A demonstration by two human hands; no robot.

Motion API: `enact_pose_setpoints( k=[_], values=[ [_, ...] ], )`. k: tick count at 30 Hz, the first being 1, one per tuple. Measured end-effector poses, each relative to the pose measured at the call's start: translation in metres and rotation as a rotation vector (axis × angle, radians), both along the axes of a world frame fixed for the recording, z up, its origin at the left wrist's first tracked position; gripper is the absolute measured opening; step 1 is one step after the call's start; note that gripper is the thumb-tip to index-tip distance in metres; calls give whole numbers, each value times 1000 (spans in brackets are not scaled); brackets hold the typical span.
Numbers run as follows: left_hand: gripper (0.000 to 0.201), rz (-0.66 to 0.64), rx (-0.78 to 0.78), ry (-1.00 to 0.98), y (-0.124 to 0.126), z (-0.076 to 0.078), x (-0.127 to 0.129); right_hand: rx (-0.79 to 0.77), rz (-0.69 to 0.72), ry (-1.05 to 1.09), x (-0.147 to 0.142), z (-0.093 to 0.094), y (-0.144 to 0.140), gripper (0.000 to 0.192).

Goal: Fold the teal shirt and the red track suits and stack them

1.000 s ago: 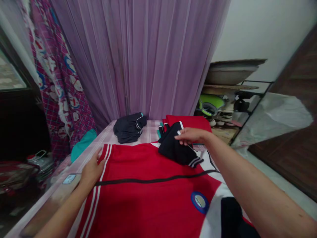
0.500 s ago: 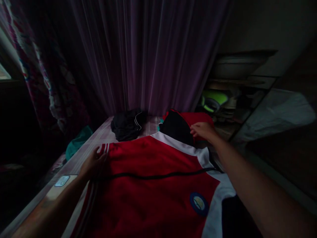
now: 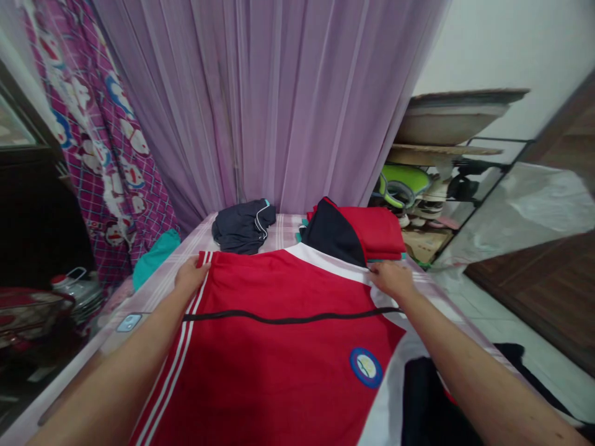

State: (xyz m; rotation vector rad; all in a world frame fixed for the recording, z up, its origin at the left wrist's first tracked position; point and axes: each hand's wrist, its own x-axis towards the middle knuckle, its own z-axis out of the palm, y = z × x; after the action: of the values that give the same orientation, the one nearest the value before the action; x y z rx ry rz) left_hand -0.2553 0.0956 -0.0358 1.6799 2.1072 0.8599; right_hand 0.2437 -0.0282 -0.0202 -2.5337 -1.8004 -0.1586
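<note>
A red jersey-like garment (image 3: 269, 347) with white and black panels, a thin black stripe and a round blue badge (image 3: 366, 367) lies spread flat on a plaid cloth. At its far left corner, beside two white stripes, my left hand (image 3: 190, 277) has its fingers closed on the red fabric. My right hand (image 3: 393, 280) grips the far right edge, at the white panel. A black pointed part (image 3: 332, 232) lies beyond the white band, between the hands; I cannot tell whether it belongs to the garment.
Dark crumpled clothing (image 3: 244, 226) and folded red clothing (image 3: 372, 232) lie at the back, before a purple curtain (image 3: 288, 111). A phone (image 3: 129, 322) is under my left forearm. Teal cloth (image 3: 155, 257) hangs at the left edge; a shelf rack (image 3: 441, 152) stands right.
The picture has become much brighter. My right hand has come down from above the folded red clothing onto the garment's edge. My left hand stays at the striped corner.
</note>
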Motion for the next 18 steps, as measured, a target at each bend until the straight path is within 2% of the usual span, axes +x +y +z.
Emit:
enact_pose_setpoints(
  k=[3, 6, 8, 10, 13, 15, 18],
  values=[
    [43, 99, 75, 52, 6, 3, 8, 148, -104, -106, 7, 7, -2, 37],
    [46, 88, -19, 57, 8, -1, 16, 103, -174, -68, 7, 7, -5, 39],
    [55, 72, -101, 61, 6, -5, 18, 71, -161, -19, 3, 4, -9, 43],
    [64, 48, -138, 80, -1, -7, 16, 124, -89, -9, -1, 2, -15, 46],
    [71, -42, -191, 101, -22, -6, 3, 245, 88, 21, -5, -2, -35, 39],
    [72, -82, -231, 80, -44, -6, -9, 272, 171, 74, -6, -6, -53, 34],
    [74, -119, -253, -32, -84, -10, -27, 237, 164, 154, -4, -12, -83, 33]
  ],
)
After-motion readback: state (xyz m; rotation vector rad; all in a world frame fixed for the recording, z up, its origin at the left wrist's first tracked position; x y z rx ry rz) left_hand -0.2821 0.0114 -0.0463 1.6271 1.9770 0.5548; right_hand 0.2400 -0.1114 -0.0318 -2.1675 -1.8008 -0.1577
